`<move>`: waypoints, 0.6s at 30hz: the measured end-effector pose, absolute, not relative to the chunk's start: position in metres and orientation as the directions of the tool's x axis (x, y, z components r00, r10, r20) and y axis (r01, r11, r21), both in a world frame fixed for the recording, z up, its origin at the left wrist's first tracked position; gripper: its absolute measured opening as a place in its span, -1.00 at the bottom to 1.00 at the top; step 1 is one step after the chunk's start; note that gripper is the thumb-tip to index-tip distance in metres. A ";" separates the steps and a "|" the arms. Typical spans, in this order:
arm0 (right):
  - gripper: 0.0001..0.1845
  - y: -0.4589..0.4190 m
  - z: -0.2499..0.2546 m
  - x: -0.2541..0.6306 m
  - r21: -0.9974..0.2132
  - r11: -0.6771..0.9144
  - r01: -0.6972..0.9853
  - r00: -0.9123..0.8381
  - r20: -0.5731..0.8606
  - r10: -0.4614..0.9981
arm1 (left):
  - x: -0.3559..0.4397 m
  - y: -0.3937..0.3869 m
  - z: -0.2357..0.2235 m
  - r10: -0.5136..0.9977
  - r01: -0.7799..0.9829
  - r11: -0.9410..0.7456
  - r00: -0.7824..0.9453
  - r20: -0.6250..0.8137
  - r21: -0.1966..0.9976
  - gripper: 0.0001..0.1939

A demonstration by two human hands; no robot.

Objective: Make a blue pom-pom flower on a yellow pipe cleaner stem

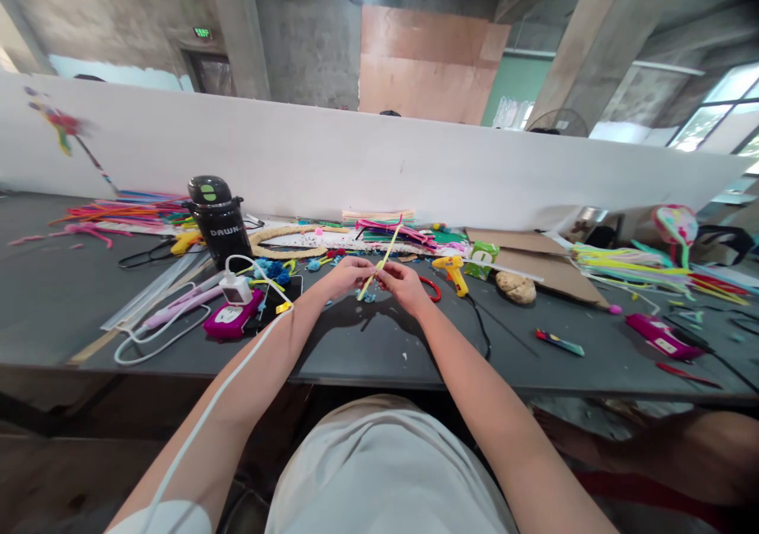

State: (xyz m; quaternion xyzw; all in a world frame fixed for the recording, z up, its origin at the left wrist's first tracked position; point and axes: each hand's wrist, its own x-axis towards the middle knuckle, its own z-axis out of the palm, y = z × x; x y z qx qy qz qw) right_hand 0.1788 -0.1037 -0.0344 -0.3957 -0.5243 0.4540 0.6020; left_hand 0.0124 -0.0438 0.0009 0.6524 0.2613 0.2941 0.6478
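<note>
A yellow-green pipe cleaner [393,241] slants upward between my two hands, above the middle of the dark table. My left hand [351,274] pinches it from one side. From the other side the fingertips of my right hand [402,283] close on it, almost touching the left ones. Small blue fuzzy scraps [368,297] lie on the table just below the fingers. Red-handled scissors [432,287] lie partly hidden behind my right hand. To the right rests a yellow glue gun [454,273] with a black cord.
A black bottle [219,221] stands at the left, near a magenta power socket [234,318] with a white charger and cable. Bundles of pipe cleaners [622,261] lie at the right, beyond cardboard [551,269] and a utility knife [559,342]. A white partition [296,154] bounds the table's back.
</note>
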 end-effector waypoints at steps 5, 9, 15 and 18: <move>-0.58 -0.104 -0.036 0.176 -0.950 0.257 -0.178 0.053 0.252 0.966 | 0.012 -0.044 0.001 0.715 -0.040 -0.029 0.697 0.049 0.999 -0.67; -0.59 -0.105 -0.035 0.174 -0.945 0.249 -0.211 0.070 0.239 0.968 | 0.012 -0.041 -0.002 0.707 -0.023 -0.044 0.705 0.047 0.999 -0.68; -0.57 -0.108 -0.029 0.170 -0.932 0.242 -0.269 0.067 0.232 0.970 | 0.013 -0.043 0.000 0.702 -0.051 -0.049 0.709 0.071 0.997 -0.69; -0.57 -0.109 -0.028 0.169 -0.926 0.237 -0.295 0.070 0.226 0.972 | 0.013 -0.044 0.000 0.705 -0.063 -0.045 0.705 0.076 0.997 -0.69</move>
